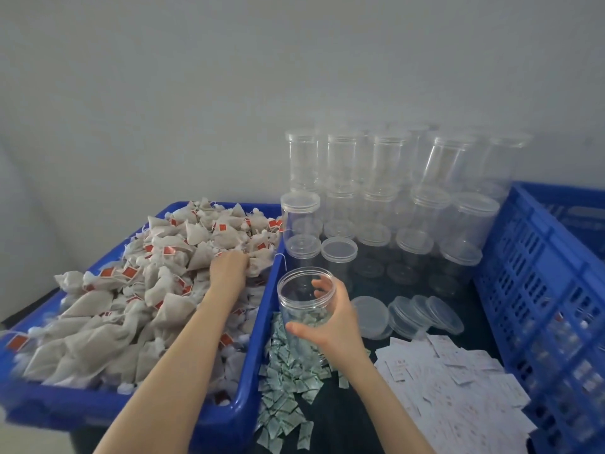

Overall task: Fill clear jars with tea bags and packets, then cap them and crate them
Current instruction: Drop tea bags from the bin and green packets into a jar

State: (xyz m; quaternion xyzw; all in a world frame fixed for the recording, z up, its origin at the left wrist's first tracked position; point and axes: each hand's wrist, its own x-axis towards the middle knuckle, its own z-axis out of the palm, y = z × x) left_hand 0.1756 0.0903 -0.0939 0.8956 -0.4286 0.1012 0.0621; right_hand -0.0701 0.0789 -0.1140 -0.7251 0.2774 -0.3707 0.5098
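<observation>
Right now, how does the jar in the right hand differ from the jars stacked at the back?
The held jar is open, with no lid; the stacked jars are capped. The right hand grips the held jar, tilted over the green packets; the stacked jars stand upright in two tiers, untouched. Both kinds are clear plastic and hold no tea bags, which the left hand is reaching into.

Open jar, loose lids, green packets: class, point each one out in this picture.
open jar (304, 309), head view, clear side wall
loose lids (425, 311), head view, top of one lid
green packets (288, 388), head view, middle of pile
</observation>
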